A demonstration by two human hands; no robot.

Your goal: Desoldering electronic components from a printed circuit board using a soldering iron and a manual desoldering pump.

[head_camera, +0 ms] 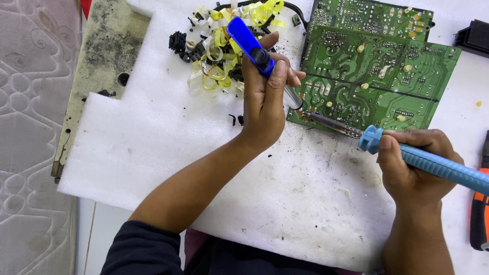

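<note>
A green circuit board [387,76] lies solder side up on a white foam sheet [168,147]. My left hand [265,97] grips a blue-handled desoldering pump [249,43], held upright with its metal tip [294,99] at the board's lower left edge. My right hand [415,165] holds a light blue soldering iron [438,164]. The iron's metal shaft [331,124] reaches left, and its tip meets the board right beside the pump's nozzle.
A heap of yellow tape curls and black plastic bits [216,46] lies behind my left hand. A black part [473,35] sits at the far right. An orange and black tool [480,214] rests at the right edge. A dirty board [104,56] shows under the foam at left.
</note>
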